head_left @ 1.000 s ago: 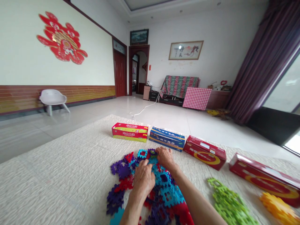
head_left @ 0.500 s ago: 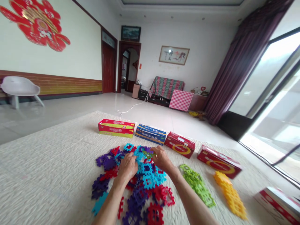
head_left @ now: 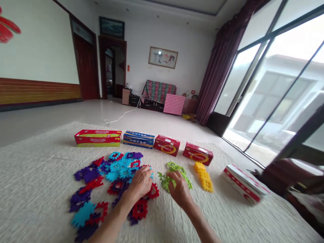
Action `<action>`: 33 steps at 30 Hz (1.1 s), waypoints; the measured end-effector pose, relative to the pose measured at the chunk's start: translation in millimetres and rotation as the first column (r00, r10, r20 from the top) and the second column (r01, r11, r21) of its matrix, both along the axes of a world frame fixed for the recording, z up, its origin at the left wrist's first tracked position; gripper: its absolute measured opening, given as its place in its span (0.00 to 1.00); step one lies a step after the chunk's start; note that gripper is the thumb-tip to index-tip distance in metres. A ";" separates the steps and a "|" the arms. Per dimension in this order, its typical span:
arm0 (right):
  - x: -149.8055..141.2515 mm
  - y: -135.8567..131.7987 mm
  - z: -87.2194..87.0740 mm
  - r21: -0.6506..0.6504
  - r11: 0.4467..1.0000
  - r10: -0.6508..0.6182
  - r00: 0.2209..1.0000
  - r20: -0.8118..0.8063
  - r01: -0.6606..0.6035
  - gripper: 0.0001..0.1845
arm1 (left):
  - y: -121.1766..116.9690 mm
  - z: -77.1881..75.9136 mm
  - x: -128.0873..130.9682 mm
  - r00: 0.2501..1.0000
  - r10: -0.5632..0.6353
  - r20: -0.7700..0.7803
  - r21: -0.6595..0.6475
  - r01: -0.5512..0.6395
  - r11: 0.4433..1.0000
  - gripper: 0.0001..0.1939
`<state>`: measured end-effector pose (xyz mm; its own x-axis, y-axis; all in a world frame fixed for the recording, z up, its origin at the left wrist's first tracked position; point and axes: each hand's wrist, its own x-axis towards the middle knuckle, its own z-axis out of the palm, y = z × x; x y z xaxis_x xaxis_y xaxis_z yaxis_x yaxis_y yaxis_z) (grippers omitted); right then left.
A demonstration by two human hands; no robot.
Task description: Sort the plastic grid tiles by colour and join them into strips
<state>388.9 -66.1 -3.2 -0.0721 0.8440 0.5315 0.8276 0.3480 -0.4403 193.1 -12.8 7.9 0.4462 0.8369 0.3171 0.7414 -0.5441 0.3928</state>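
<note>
My left hand [head_left: 140, 182] is over the right edge of a mixed pile of toothed plastic building pieces, fingers apart and bent down, with no held piece visible. Around it lie cyan pieces [head_left: 124, 168], red pieces [head_left: 139, 209] and purple pieces [head_left: 89, 174], some hidden under the hand. Farther right, my right hand [head_left: 180, 190] has its thumb and fingers closed on a green building piece [head_left: 163, 179] that sticks out to their left. That hand is at the near left side of a row of overlapping green pieces [head_left: 186, 177].
A row of yellow pieces [head_left: 204, 177] lies right of the green ones. Behind stand a red-yellow box [head_left: 98, 139], a blue box [head_left: 138, 140] and two dark red boxes [head_left: 167, 145]. A white-red box [head_left: 245, 184] is at right on the cream mat [head_left: 50, 175].
My right hand has carried the green piece from the mixed pile rightward to the green row. My left hand has shifted to the pile's right edge. The view has turned right.
</note>
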 end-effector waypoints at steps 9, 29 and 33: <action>69.9 -11.6 -29.1 0.013 0.988 -0.152 0.987 -0.059 0.153 0.20 | -17.8 -15.3 84.7 0.989 -0.146 0.019 -0.222 0.147 0.964 0.42; 81.0 1.9 -67.6 0.064 0.986 -0.148 0.986 -0.078 0.153 0.30 | -7.6 -81.4 127.4 0.961 -0.003 0.277 -0.065 0.022 0.998 0.35; 82.5 5.7 -71.2 0.061 0.983 -0.164 0.982 -0.095 0.170 0.29 | -2.3 -82.1 129.9 0.953 -0.037 0.300 -0.039 0.051 0.998 0.34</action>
